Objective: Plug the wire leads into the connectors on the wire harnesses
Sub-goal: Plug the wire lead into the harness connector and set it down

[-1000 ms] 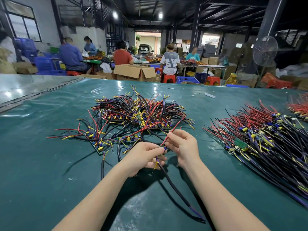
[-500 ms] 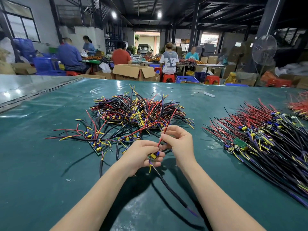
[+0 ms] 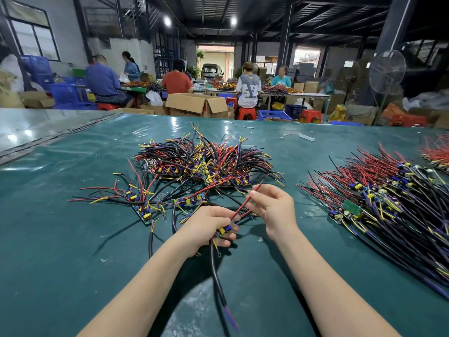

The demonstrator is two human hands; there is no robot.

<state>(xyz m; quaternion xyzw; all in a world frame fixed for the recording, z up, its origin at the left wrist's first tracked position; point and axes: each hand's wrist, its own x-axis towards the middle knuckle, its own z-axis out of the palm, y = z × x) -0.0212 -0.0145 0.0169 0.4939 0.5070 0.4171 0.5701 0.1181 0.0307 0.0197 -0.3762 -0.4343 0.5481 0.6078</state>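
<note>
My left hand [image 3: 206, 227] grips a small wire harness [image 3: 223, 231] with yellow and blue parts; its thick black cable [image 3: 217, 283] hangs toward me over the green table. My right hand [image 3: 274, 210] pinches a red wire lead [image 3: 245, 204] that runs from the harness up to the right. A tangled pile of harnesses [image 3: 201, 164] with red, black, yellow and purple wires lies just beyond both hands. Where the red lead meets the harness is hidden by my left fingers.
A long heap of harnesses [image 3: 388, 203] covers the table's right side, with a smaller red bundle [image 3: 437, 154] at the far right. The green table mat [image 3: 60, 239] stretches left. Behind the table, several people sit at benches among cardboard boxes [image 3: 196, 104] and blue crates.
My right hand has pulled away to the right, drawing the red lead out from the harness. My left hand has turned the harness slightly and holds it lower.
</note>
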